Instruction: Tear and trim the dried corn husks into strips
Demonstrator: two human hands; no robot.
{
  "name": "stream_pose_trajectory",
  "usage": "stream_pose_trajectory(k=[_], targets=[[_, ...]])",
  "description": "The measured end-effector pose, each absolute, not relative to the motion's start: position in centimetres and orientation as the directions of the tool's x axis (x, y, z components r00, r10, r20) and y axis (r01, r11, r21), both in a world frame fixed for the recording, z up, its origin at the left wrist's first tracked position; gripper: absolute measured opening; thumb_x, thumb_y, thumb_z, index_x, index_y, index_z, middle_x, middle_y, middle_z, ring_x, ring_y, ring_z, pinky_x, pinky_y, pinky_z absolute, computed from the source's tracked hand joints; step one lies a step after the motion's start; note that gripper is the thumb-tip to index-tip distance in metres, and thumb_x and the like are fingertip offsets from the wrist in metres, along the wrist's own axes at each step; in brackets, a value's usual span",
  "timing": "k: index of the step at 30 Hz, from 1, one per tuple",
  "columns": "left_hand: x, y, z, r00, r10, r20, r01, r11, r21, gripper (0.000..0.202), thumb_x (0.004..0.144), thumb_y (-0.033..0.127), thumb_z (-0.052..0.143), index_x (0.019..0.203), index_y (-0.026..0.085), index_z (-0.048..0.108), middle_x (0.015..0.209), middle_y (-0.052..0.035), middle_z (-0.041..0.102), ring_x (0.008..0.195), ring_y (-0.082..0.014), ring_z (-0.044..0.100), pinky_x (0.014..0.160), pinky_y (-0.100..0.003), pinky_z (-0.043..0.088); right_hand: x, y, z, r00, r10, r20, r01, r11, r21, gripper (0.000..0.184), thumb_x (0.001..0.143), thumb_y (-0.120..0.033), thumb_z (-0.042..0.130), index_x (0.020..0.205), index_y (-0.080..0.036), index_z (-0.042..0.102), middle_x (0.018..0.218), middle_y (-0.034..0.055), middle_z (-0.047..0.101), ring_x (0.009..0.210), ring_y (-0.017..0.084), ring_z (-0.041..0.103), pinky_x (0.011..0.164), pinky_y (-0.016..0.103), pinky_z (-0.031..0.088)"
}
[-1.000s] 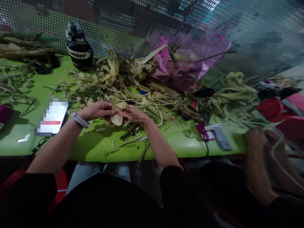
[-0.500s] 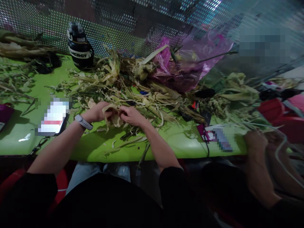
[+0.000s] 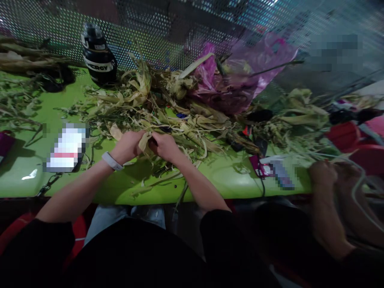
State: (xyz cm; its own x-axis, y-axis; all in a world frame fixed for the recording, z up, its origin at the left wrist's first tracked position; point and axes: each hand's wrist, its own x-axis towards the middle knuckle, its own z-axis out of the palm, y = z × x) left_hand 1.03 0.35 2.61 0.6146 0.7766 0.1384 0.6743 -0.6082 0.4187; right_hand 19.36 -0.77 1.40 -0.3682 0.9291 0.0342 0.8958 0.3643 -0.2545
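Between my two hands is a pale, dry corn husk, held above the green table. My left hand, with a light watch band at the wrist, closes on the husk from the left. From the other side my right hand pinches it, fingers curled and partly hidden. A loose heap of dry husks and stalks lies just beyond my hands. Husk strips are scattered on the table nearer to me.
A black bottle stands behind the heap, left of a pink plastic bag. A phone lies by my left forearm, another phone to the right. A co-worker's hands are at far right. Perforated mesh rises behind.
My hands have come closer together and turned inward around the husk. The husk, spread open before, now looks narrower and folded between my fingers.
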Motion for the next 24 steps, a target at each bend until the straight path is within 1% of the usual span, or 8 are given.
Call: stream_pose_trajectory(k=[3, 6, 9, 13, 16, 19, 21, 24], targets=[[0.7, 1.2, 2.6, 0.619, 0.775, 0.127, 0.649, -0.595, 0.473, 0.019, 0.083, 0.02, 0.048, 0.092, 0.013, 0.063, 0.082, -0.0105, 0.068, 0.071, -0.0203, 0.059, 0.063, -0.029, 0.038, 20.2, -0.1, 1.3, -0.437, 0.898, 0.057, 0.792, 0.414, -0.448, 0.019, 0.091, -0.025, 0.043, 0.091, -0.016, 0.06, 0.082, 0.0078, 0.069, 0.072, 0.018, 0.058, 0.067, 0.027, 0.037], [0.4, 2.1, 2.7, 0.648, 0.756, 0.097, 0.609, -0.59, 0.529, 0.022, 0.086, 0.025, 0.044, 0.083, 0.013, 0.063, 0.074, -0.0072, 0.065, 0.063, -0.0162, 0.053, 0.06, -0.027, 0.037, 21.2, 0.5, 1.3, -0.508, 0.86, 0.045, 0.611, 0.397, -0.685, 0.016, 0.09, -0.029, 0.044, 0.082, -0.018, 0.053, 0.072, 0.0022, 0.061, 0.066, 0.014, 0.054, 0.064, 0.025, 0.04], [0.1, 2.4, 2.9, 0.688, 0.723, 0.06, 0.531, -0.558, 0.638, 0.024, 0.087, 0.029, 0.046, 0.086, 0.014, 0.065, 0.072, -0.0039, 0.064, 0.061, -0.0133, 0.052, 0.059, -0.024, 0.039, 21.8, 0.7, 1.2, -0.553, 0.833, 0.013, 0.499, 0.343, -0.796, 0.02, 0.09, -0.034, 0.047, 0.078, -0.018, 0.049, 0.069, 0.0001, 0.059, 0.062, 0.012, 0.053, 0.062, 0.024, 0.042], [-0.1, 2.6, 2.9, 0.71, 0.703, -0.042, 0.449, -0.405, 0.796, 0.025, 0.086, 0.034, 0.052, 0.091, 0.015, 0.067, 0.076, -0.0037, 0.068, 0.064, -0.0133, 0.059, 0.062, -0.022, 0.046, 21.9, 0.7, 0.8, -0.581, 0.813, -0.026, 0.416, 0.27, -0.868, 0.021, 0.088, -0.037, 0.055, 0.08, -0.019, 0.051, 0.068, -0.0003, 0.059, 0.062, 0.012, 0.054, 0.061, 0.023, 0.044], [-0.3, 2.9, 2.4, 0.729, 0.677, -0.098, 0.377, -0.278, 0.884, 0.026, 0.083, 0.038, 0.057, 0.091, 0.016, 0.069, 0.077, -0.0045, 0.07, 0.065, -0.0142, 0.063, 0.063, -0.023, 0.05, 21.8, 0.8, 0.6, -0.593, 0.804, -0.032, 0.362, 0.231, -0.903, 0.02, 0.084, -0.037, 0.057, 0.079, -0.019, 0.05, 0.069, -0.0005, 0.057, 0.064, 0.012, 0.053, 0.061, 0.023, 0.044], [-0.5, 3.2, 2.0, 0.738, 0.663, -0.128, 0.351, -0.215, 0.911, 0.025, 0.08, 0.039, 0.061, 0.087, 0.017, 0.07, 0.073, -0.0039, 0.069, 0.065, -0.0151, 0.065, 0.064, -0.024, 0.052, 21.8, 1.0, 0.8, -0.604, 0.797, -0.011, 0.384, 0.278, -0.88, 0.021, 0.08, -0.038, 0.058, 0.082, -0.018, 0.051, 0.074, -0.0004, 0.056, 0.069, 0.013, 0.051, 0.064, 0.023, 0.043], [-0.6, 3.2, 2.1, 0.733, 0.671, -0.112, 0.346, -0.226, 0.91, 0.024, 0.078, 0.037, 0.062, 0.088, 0.017, 0.071, 0.073, -0.0038, 0.07, 0.065, -0.0156, 0.066, 0.065, -0.025, 0.053, 21.8, 0.9, 1.1, -0.593, 0.805, 0.011, 0.43, 0.329, -0.841, 0.022, 0.08, -0.038, 0.058, 0.084, -0.018, 0.052, 0.077, -0.0002, 0.056, 0.072, 0.013, 0.05, 0.066, 0.023, 0.042], [-0.4, 2.8, 2.6, 0.717, 0.693, -0.079, 0.377, -0.289, 0.88, 0.022, 0.079, 0.032, 0.057, 0.089, 0.016, 0.07, 0.073, -0.0038, 0.071, 0.063, -0.0148, 0.066, 0.063, -0.024, 0.051, 21.5, 0.6, 1.6, -0.569, 0.822, 0.025, 0.532, 0.392, -0.751, 0.018, 0.084, -0.036, 0.053, 0.084, -0.018, 0.052, 0.077, 0.0003, 0.058, 0.07, 0.013, 0.049, 0.066, 0.024, 0.04]])
